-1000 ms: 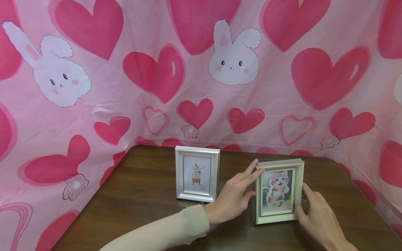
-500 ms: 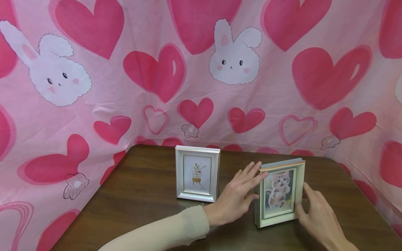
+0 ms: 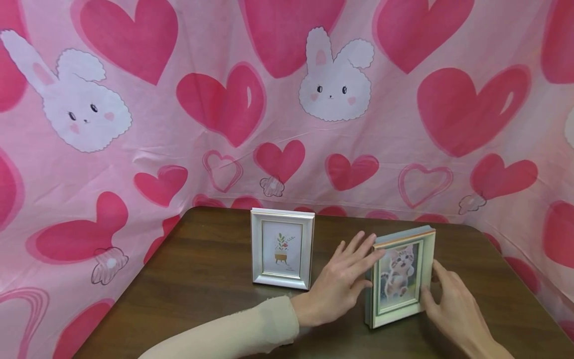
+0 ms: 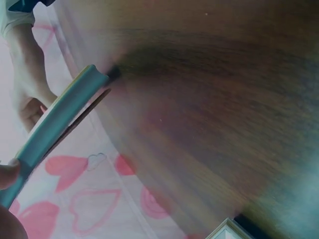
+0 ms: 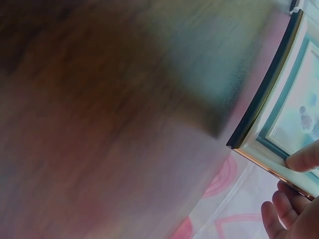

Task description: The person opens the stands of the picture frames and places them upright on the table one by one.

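Note:
A cream picture frame [image 3: 399, 279] with a kitten photo stands upright on the table at the right, turned slightly leftward in the head view. My right hand [image 3: 457, 304] pinches its right side, thumb on the front moulding and the other fingers at the edge and behind, as the right wrist view shows. Against its upper left edge rest the nearly straight fingers of my left hand [image 3: 343, 284]. Seen edge-on in the left wrist view, the same picture frame [image 4: 60, 117] has fingertips [image 4: 7, 174] on its side. A white picture frame [image 3: 282, 249] with a potted plant print stands left of my left hand.
The dark wooden table [image 3: 211, 259] has a rounded far left corner. Behind and around it hangs a pink cloth [image 3: 278, 119] with hearts and rabbit faces.
The kitten picture frame has turned: its left side has come nearer and shifted a little right, showing more of its side. My left fingers followed it. The white frame stayed put.

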{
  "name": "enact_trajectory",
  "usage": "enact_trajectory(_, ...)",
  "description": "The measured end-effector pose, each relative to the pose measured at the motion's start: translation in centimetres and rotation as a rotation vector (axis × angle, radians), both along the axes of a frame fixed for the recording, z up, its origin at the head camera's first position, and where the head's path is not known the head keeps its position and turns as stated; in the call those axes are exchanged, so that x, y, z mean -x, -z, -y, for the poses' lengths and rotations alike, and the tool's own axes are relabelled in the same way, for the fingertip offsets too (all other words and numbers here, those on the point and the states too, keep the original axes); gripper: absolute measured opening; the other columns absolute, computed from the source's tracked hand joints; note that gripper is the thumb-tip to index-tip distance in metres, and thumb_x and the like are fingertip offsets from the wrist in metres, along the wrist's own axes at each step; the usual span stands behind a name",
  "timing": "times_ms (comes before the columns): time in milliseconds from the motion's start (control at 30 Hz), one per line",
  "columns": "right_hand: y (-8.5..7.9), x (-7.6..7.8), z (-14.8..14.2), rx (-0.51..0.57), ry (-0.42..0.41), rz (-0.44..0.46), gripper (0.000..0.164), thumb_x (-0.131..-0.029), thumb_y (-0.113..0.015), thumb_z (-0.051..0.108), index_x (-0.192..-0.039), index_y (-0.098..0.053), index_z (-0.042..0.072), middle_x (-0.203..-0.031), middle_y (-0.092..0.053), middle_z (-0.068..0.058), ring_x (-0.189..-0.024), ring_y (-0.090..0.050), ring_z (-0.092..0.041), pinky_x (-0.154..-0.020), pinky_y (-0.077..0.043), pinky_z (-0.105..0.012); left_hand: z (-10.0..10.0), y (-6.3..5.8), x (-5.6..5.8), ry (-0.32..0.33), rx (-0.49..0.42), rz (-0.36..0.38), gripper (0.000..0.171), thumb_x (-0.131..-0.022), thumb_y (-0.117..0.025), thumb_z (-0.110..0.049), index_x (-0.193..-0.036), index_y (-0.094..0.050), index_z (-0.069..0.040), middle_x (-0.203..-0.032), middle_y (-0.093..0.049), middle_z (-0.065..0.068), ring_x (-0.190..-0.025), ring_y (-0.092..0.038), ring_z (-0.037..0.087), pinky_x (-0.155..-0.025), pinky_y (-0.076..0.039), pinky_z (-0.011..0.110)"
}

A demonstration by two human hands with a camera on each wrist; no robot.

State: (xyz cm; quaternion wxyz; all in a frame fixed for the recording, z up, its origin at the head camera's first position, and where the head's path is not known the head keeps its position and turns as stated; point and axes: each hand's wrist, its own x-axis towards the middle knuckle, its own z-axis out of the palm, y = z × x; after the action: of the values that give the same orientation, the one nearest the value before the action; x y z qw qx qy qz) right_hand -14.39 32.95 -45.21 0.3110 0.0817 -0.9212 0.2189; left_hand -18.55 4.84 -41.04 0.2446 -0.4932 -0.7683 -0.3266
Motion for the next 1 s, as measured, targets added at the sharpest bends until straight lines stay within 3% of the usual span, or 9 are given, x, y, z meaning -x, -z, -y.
enact_trajectory(167,0.07,0.13,0.01,0.002,0.0,0.019,0.067,-0.075,-0.082,-0.004,-0.137,-0.055,-0.012,-0.098,-0.064,-0.019,-0.077,-0.053,-0.027,-0.06,-0.045,-0.044,0.1,-0.08,-0.15,-0.007,0.04,-0.055,0.078,-0.09,-0.084,-0.006,-0.159,-0.047,-0.01,-0.173,-0.022,0.006,-0.159,-0.017,0.019,-0.122,-0.025,0.056)
enact_trajectory(500,0.21,0.33,0.05,0.008,-0.021,0.01,0.066,-0.076,-0.08,-0.004,-0.137,-0.055,-0.012,-0.098,-0.065,-0.02,-0.08,-0.054,-0.027,-0.061,-0.045,-0.044,0.13,-0.09,0.0,-0.027,0.062,-0.161,0.077,-0.088,-0.086,-0.01,-0.156,-0.049,-0.007,-0.17,-0.027,0.01,-0.158,-0.021,0.02,-0.125,-0.021,0.051)
enact_trajectory(667,0.25,0.38,0.14,0.021,-0.019,0.014,0.064,-0.078,-0.079,-0.005,-0.136,-0.055,-0.013,-0.098,-0.065,-0.021,-0.082,-0.058,-0.032,-0.063,-0.047,-0.05,0.08,-0.2,-0.04,-0.039,0.074,-0.214,0.076,-0.087,-0.088,-0.012,-0.154,-0.052,-0.006,-0.169,-0.031,0.012,-0.158,-0.021,0.02,-0.125,-0.021,0.05)
enact_trajectory(1000,0.24,0.7,0.34,0.025,-0.025,0.009,0.063,-0.078,-0.08,-0.006,-0.136,-0.056,-0.013,-0.098,-0.065,-0.021,-0.079,-0.058,-0.03,-0.062,-0.046,-0.049,0.08,-0.38,-0.34,-0.037,0.079,-0.257,0.077,-0.086,-0.089,-0.012,-0.153,-0.053,-0.004,-0.168,-0.033,0.014,-0.157,-0.025,0.022,-0.125,-0.022,0.049)
